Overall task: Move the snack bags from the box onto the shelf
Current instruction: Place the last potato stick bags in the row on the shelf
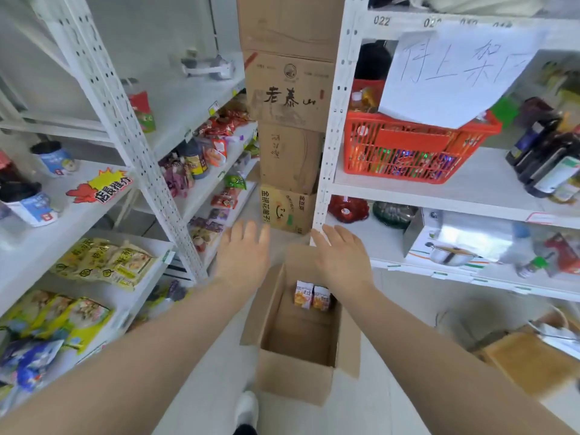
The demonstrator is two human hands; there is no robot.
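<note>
Snack bags (312,297), 2 small white-and-orange packets with yellow food pictured on the front, stand upright side by side and touching. They lean against the 12 o'clock wall of the open brown cardboard box (295,379), which sits on the pale floor with its flaps folded outward. The print on them is too blurred for us to read.

Our left hand (243,255) hovers above the box's 10 o'clock flap, back up, fingers straight and slightly spread, holding nothing. Our right hand (340,262) hovers at the box's 1 o'clock corner, fingers straight and close together, also holding nothing. Its fingertips overlap the foot of a shelf post; we cannot tell whether they touch it.

At 9 o'clock from the box stands the white metal shelf (131,146), with flat yellow bags (103,262) lying on a low board. At 3 o'clock a second white rack (332,127) carries a red plastic basket (417,146). At 12 o'clock rises a stack of brown cartons (288,120).
</note>
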